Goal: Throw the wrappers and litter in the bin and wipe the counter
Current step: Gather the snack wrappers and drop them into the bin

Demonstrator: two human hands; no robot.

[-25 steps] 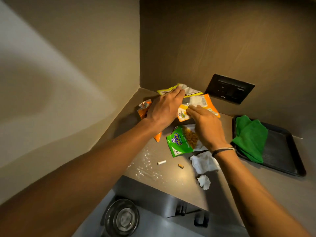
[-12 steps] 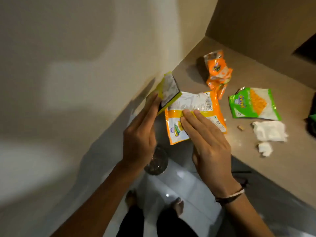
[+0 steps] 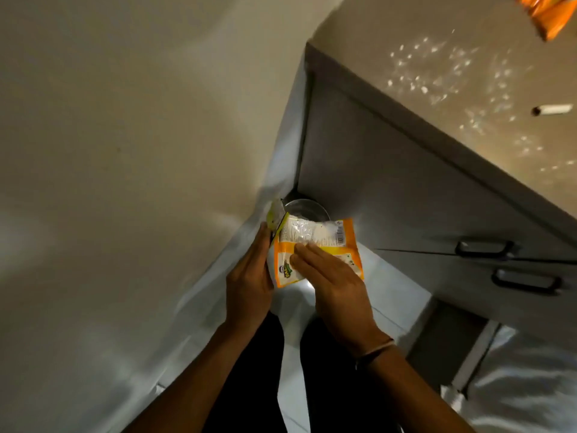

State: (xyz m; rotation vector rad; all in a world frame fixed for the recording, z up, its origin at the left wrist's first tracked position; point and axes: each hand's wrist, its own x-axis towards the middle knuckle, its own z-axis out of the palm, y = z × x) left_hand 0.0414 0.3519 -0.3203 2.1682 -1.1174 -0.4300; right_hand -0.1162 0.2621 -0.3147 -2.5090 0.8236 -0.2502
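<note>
My left hand (image 3: 249,276) pinches a yellow wrapper (image 3: 275,215) by its lower edge. Beside it, my right hand (image 3: 337,285) holds an orange and white wrapper (image 3: 315,242), fingers lying flat across its front. Both wrappers hang low over the floor, right above a round metal bin (image 3: 307,209) standing in the corner by the wall and cabinet; the wrappers cover most of it. Up on the counter (image 3: 406,42) lie white crumbs (image 3: 452,73), a cigarette butt (image 3: 552,110) and, at the top edge, part of another orange wrapper (image 3: 549,14).
A grey cabinet front (image 3: 390,182) drops from the counter edge, with two dark drawer handles (image 3: 487,250) at the right. A wall (image 3: 125,151) closes the left side. My legs in dark trousers (image 3: 249,385) stand on the pale tiled floor (image 3: 293,364).
Both hands lifted the two wrappers off the counter and carried them down and left to above the bin. My view has swung down from the counter to the floor.
</note>
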